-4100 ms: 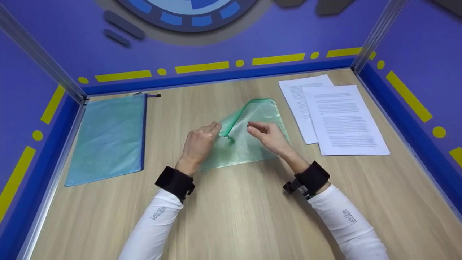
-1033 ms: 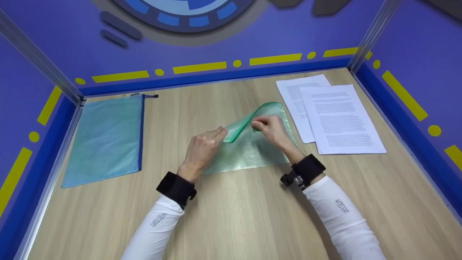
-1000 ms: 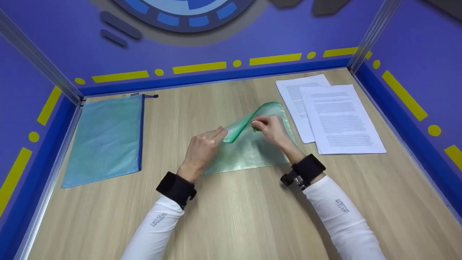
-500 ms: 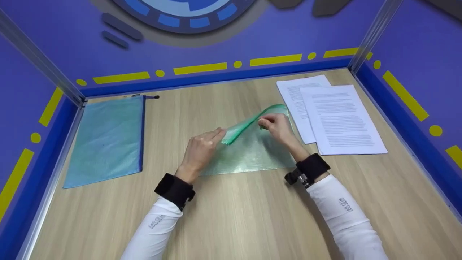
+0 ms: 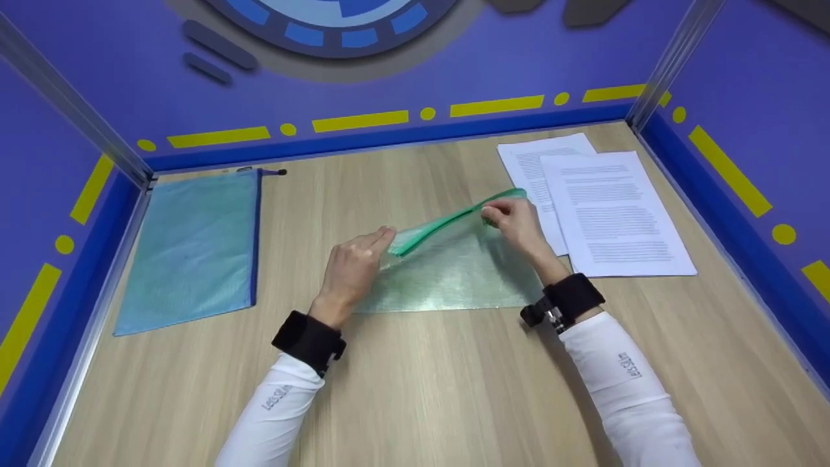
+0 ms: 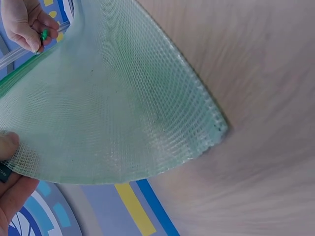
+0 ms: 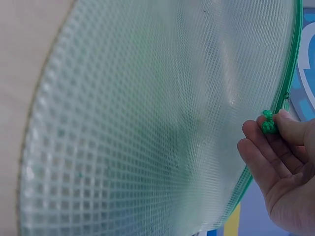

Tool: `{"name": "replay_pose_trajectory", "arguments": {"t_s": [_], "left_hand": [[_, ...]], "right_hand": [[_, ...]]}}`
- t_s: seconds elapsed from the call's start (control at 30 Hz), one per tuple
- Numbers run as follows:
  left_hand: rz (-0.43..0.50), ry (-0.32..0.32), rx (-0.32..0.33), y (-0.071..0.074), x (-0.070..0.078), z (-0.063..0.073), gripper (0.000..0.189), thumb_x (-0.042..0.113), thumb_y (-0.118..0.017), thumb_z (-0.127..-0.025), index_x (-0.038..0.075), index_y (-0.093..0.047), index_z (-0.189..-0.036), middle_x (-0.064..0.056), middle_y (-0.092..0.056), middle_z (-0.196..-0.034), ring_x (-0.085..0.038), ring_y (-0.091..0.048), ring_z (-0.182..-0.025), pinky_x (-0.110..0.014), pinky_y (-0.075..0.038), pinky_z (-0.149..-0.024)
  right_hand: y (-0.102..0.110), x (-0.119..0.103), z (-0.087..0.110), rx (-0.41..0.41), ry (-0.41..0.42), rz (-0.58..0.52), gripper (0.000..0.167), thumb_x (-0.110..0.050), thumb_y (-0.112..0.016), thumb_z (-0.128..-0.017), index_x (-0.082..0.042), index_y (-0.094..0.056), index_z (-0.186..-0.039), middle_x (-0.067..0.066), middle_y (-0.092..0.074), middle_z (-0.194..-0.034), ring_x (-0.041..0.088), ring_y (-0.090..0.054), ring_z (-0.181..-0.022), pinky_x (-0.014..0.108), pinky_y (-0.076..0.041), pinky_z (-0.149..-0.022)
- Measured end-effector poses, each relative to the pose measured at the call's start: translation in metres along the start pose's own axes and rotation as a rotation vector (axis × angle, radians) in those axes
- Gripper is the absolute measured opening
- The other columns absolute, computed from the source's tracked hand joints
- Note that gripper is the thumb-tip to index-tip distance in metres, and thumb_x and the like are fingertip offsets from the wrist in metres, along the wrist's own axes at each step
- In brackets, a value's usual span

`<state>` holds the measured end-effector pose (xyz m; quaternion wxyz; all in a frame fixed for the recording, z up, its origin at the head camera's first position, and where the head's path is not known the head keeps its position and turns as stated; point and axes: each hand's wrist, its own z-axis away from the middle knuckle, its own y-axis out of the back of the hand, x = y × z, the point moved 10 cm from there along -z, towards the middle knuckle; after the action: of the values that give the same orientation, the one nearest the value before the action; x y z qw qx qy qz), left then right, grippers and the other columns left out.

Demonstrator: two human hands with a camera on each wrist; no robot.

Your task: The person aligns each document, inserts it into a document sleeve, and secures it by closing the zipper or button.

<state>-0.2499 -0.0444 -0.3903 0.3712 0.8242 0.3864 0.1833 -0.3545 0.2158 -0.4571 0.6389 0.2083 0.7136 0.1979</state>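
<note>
A translucent green mesh zipper pouch point(image 5: 447, 279) lies in the middle of the table, its far edge lifted along the green zipper point(image 5: 431, 230). My left hand point(image 5: 353, 269) pinches the pouch at its left corner, near the zipper's end. In the left wrist view, thumb and fingers stand on either side of that corner by a small dark label point(image 6: 4, 172). My right hand point(image 5: 519, 227) pinches the zipper's green pull point(image 7: 268, 127) toward the right end. The right wrist view shows the slider point(image 7: 287, 96) beside that thumb.
On the left of the table point(image 5: 415, 389) lies a blue-green zipper pouch point(image 5: 194, 246) with a dark zipper tab. Two overlapping stacks of printed paper point(image 5: 622, 220) lie at the right, close to my right hand. Purple-blue panels point(image 5: 363, 97) enclose the table's back and sides.
The right hand took hold of the zipper pull and has moved right along the zipper. The pouch's far edge has straightened. The left hand has shifted slightly left, still on the corner.
</note>
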Motion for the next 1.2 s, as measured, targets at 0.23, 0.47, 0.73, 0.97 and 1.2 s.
{"name": "replay_pose_trajectory", "arguments": {"t_s": [0.23,0.47,0.73,0.97,1.2], "left_hand": [[-0.012,0.040,0.005,0.004,-0.013,0.007,0.026,-0.004,-0.061,-0.092,0.004,-0.072,-0.114,-0.013,-0.076,-0.108,-0.024,-0.076,-0.089,-0.030,-0.061,-0.068],[-0.020,0.060,0.027,0.007,-0.024,0.013,0.024,-0.004,-0.061,-0.092,0.003,-0.073,-0.111,-0.013,-0.077,-0.106,-0.024,-0.076,-0.085,-0.032,-0.061,-0.064],[-0.015,0.081,0.004,0.004,-0.025,0.014,0.025,-0.003,-0.061,-0.093,0.004,-0.073,-0.113,-0.013,-0.076,-0.108,-0.025,-0.076,-0.090,-0.033,-0.062,-0.068],[-0.017,0.080,0.014,0.005,-0.025,0.012,0.024,-0.003,-0.061,-0.092,0.005,-0.074,-0.111,-0.011,-0.077,-0.106,-0.024,-0.076,-0.088,-0.032,-0.061,-0.066],[0.010,0.094,0.013,0.004,-0.027,0.013,0.024,-0.004,-0.061,-0.092,0.006,-0.074,-0.109,-0.011,-0.077,-0.105,-0.024,-0.076,-0.087,-0.032,-0.061,-0.066]], "right_hand": [[0.008,0.011,-0.001,0.020,-0.038,-0.011,0.026,-0.019,-0.065,-0.096,0.002,-0.074,-0.108,0.020,-0.074,-0.101,0.003,-0.062,-0.075,0.013,-0.049,-0.067],[0.016,0.024,-0.003,0.037,-0.062,-0.033,0.027,-0.018,-0.063,-0.097,0.005,-0.073,-0.109,0.024,-0.073,-0.104,0.001,-0.061,-0.075,0.011,-0.050,-0.066],[0.019,0.031,-0.003,0.038,-0.085,-0.031,0.028,-0.017,-0.063,-0.098,0.006,-0.072,-0.111,0.024,-0.072,-0.104,0.002,-0.060,-0.074,0.011,-0.049,-0.066],[0.022,0.029,-0.002,0.036,-0.080,-0.034,0.027,-0.016,-0.063,-0.097,0.007,-0.072,-0.109,0.025,-0.072,-0.102,0.001,-0.059,-0.072,0.012,-0.048,-0.065],[0.027,0.027,-0.001,0.040,-0.066,0.020,0.025,-0.019,-0.064,-0.097,0.002,-0.074,-0.106,0.020,-0.073,-0.100,0.002,-0.058,-0.074,0.012,-0.046,-0.066]]}}
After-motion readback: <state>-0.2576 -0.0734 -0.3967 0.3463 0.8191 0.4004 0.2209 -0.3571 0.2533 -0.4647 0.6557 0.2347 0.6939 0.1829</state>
